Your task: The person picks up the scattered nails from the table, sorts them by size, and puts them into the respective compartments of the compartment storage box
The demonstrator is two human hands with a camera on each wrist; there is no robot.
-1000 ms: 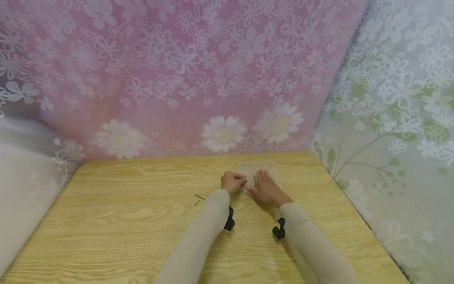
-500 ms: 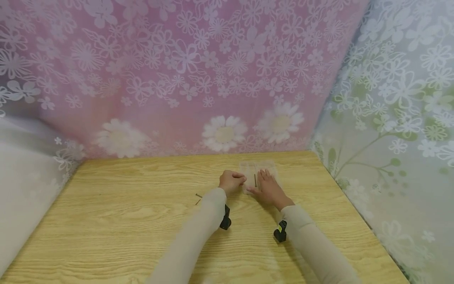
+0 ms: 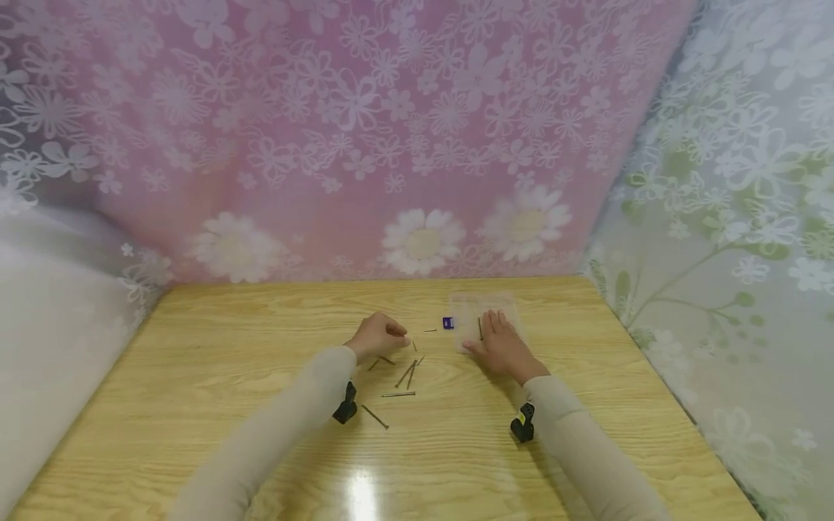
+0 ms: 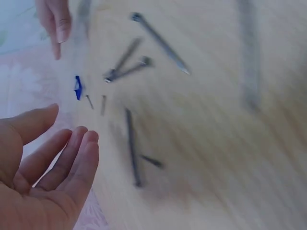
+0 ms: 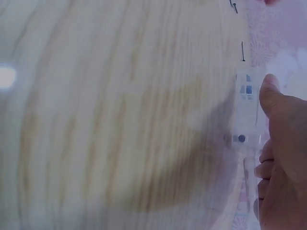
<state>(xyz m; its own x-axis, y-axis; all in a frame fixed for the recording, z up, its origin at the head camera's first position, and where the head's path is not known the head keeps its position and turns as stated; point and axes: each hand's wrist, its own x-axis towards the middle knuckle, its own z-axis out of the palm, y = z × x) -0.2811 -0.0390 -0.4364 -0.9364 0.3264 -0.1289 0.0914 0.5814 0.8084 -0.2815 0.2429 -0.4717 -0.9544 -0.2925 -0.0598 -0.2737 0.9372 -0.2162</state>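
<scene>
My left hand [image 3: 381,335] hovers over the table left of a clear plastic box [image 3: 464,302]. In the left wrist view, thumb and fingers stand apart with nothing between them. Below and right of that hand lie several scattered nails [image 3: 399,394], long and short; one long nail [image 4: 132,148] shows close by in the left wrist view. My right hand [image 3: 504,351] rests on the box with its fingers extended, hiding part of it. A dark nail [image 3: 481,328] lies within the box's outline, beside those fingers. Against the box's left edge is a small blue item [image 3: 447,323].
The wood-grain table [image 3: 247,405] reaches back to a pink floral wall covering [image 3: 313,239]. A pale floral sheet [image 3: 710,289] borders the right side. A black wrist camera [image 3: 345,405] sits below the left sleeve, another camera [image 3: 523,425] by the right one.
My left hand has moved left, away from the box. Several nails and the small blue item now show where that arm and hand were. The right hand stays on the box.
</scene>
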